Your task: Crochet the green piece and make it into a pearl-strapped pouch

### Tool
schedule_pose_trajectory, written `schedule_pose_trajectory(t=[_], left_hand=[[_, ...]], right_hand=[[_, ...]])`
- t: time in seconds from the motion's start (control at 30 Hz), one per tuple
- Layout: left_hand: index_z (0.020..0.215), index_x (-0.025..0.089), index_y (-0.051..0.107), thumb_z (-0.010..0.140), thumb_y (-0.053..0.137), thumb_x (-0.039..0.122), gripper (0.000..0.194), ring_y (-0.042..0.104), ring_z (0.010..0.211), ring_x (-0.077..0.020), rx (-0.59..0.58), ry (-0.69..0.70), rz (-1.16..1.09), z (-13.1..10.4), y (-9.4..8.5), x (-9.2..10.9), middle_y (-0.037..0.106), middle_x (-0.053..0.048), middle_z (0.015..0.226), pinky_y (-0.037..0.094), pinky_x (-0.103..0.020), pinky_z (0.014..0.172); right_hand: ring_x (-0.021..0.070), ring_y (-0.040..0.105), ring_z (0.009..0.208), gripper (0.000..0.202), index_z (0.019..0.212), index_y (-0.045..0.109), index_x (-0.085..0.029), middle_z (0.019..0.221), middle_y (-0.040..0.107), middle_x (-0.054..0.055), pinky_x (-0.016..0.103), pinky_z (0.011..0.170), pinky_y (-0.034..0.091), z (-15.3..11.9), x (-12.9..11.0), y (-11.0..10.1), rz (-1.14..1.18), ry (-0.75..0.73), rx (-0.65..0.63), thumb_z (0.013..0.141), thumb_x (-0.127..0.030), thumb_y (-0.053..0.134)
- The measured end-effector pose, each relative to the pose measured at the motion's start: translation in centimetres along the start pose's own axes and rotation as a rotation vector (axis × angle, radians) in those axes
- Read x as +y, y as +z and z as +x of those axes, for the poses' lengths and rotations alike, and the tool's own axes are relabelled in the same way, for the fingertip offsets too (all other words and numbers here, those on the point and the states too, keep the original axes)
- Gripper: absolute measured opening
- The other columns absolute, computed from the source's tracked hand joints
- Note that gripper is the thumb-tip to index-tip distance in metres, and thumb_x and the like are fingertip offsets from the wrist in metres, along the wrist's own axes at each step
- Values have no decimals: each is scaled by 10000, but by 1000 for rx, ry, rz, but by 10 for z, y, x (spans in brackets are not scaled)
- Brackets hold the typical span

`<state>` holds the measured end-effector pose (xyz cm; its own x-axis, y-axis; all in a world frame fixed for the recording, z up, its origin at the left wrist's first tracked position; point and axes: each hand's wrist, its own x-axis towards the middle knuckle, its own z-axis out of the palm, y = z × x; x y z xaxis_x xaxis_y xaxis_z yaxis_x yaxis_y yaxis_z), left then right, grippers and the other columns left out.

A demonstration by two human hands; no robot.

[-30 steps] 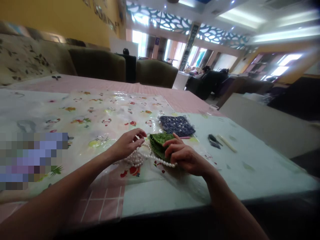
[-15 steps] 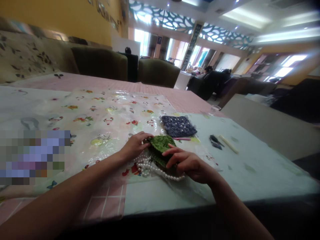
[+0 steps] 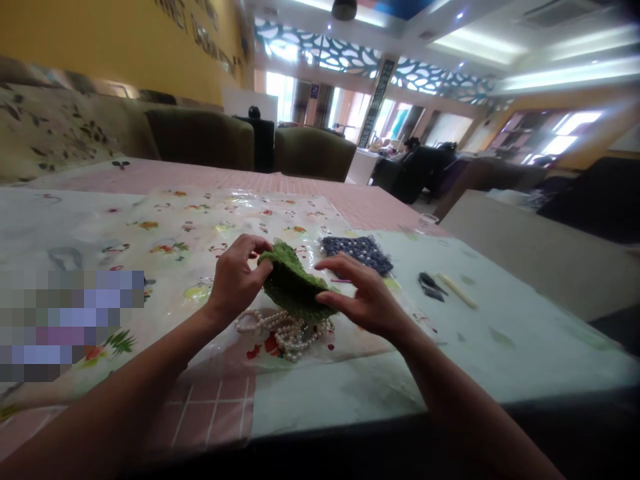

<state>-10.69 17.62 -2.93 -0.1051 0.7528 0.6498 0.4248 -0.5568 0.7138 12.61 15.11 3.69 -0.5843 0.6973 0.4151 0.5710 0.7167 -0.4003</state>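
A green crocheted pouch is raised a little above the table, its dark opening gaping towards me. My left hand pinches the pouch's left corner between thumb and fingers. At the right corner, my right hand is open, thumb and forefinger spread; the thumb meets or nearly meets the edge. A string of white pearl beads lies heaped on the table under the pouch. Behind my right hand rests a blue-grey crocheted piece with white beads on it. A thin pink stick shows partly beside it.
Small dark scissors and a cream stick lie to the right. A clear plastic sheet with fruit prints covers part of the table. A blurred-out patch hides the left side. Chairs stand beyond the far edge.
The green pouch has been lifted and moved left, and its mouth is now spread. My right fingers have come away from its front. The pearl string no longer stretches out to the right.
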Motion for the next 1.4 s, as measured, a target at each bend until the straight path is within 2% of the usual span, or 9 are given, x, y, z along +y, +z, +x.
schedule_pose_trajectory(t=[0.1,0.23,0.47,0.67,0.83,1.0,1.07,1.27,1.4], left_hand=[[913,183,652,786,562,116,169,629,869,-168,-7,72,58,2,-1,-6,673,-24,919,503,-305,816],[955,191,649,802,586,147,171,639,878,-157,15,10,-21,8,-3,-20,684,-21,942,511,-297,848],[1072,180,613,788,682,334,330,658,927,-206,-36,-292,-302,16,-10,-30,688,-51,999,537,-325,814],[1284,207,589,892,501,627,581,545,1262,-259,-200,-200,-519,22,-20,-33,607,-110,1336,438,-379,1058],[1053,176,721,663,821,509,522,699,836,-235,-384,-457,-624,24,-26,-40,743,-79,920,563,-309,727],[826,160,721,641,859,358,304,628,618,-128,-13,-481,-753,29,-30,-41,696,-7,732,524,-239,603],[830,157,714,644,856,340,297,620,633,-116,136,-418,-726,32,-33,-44,684,6,730,521,-228,624],[789,158,682,619,855,334,299,586,626,-98,311,-356,-663,41,-45,-58,649,29,714,510,-219,615],[837,186,656,650,841,366,319,585,620,-102,252,-414,-761,44,-56,-69,649,50,707,517,-236,616]], right_hand=[[258,613,1024,454,1259,582,-203,1109,679,104,386,889,470,27,-9,28,-236,43,-53,851,-355,709],[179,579,726,116,870,656,-177,783,663,47,295,684,396,56,-1,50,-283,209,-121,915,-213,555],[125,487,655,196,686,570,-181,659,546,-16,253,607,357,73,19,71,388,371,228,852,-280,534],[111,521,581,191,775,584,-181,642,574,-25,247,560,405,66,15,74,960,552,94,774,-362,642],[101,543,579,246,827,608,-170,696,628,-5,240,554,437,66,15,71,996,605,-11,765,-398,676],[127,608,737,164,871,592,-194,792,642,15,300,743,509,52,6,48,546,337,438,894,-355,571],[130,591,714,186,826,595,-202,740,624,7,302,732,495,41,-4,38,368,217,478,935,-343,541],[176,600,855,203,878,653,-185,913,664,64,305,767,465,8,-15,62,26,-137,-373,913,-384,632],[239,560,997,254,929,638,-172,1032,642,109,384,897,446,-11,3,81,-276,-216,-558,846,-400,711]])
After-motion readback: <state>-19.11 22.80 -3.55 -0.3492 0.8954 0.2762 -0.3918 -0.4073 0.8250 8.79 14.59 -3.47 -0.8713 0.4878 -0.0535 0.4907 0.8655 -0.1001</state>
